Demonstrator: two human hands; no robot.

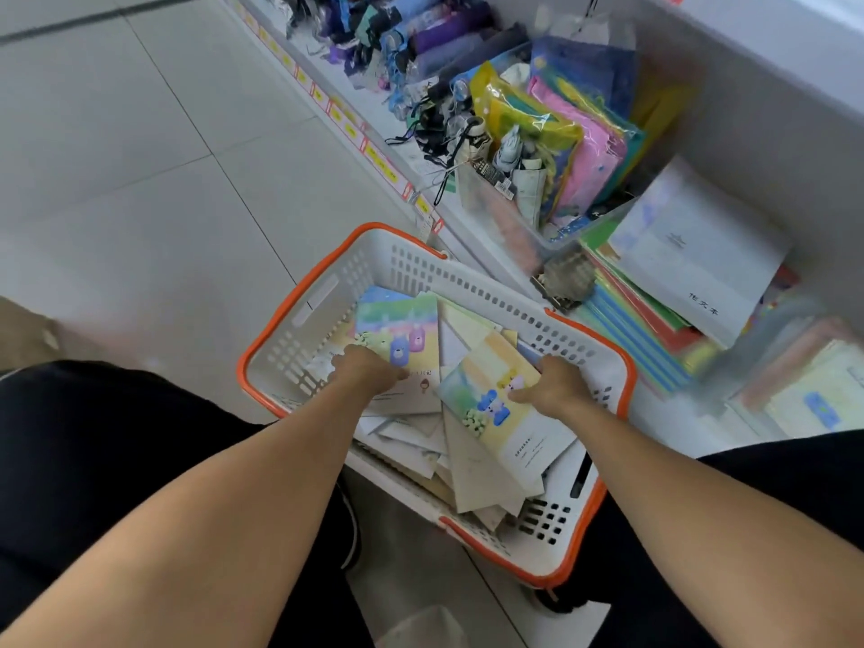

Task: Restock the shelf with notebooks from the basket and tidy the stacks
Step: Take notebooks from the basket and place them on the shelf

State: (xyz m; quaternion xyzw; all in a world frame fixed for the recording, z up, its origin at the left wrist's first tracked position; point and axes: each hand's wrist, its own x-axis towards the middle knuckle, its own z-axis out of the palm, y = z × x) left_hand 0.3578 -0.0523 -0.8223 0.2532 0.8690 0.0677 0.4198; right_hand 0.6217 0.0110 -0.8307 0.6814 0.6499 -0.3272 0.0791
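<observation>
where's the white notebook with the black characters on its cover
In the head view it lies at the right on the low shelf, the white notebook atop a colourful stack, beyond the basket.

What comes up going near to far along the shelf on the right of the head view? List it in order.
Blurred notebook stack at the right edge → large white notebook lying on coloured stacks → clear bin of pink and yellow plastic pouches → row of folded umbrellas.
</observation>
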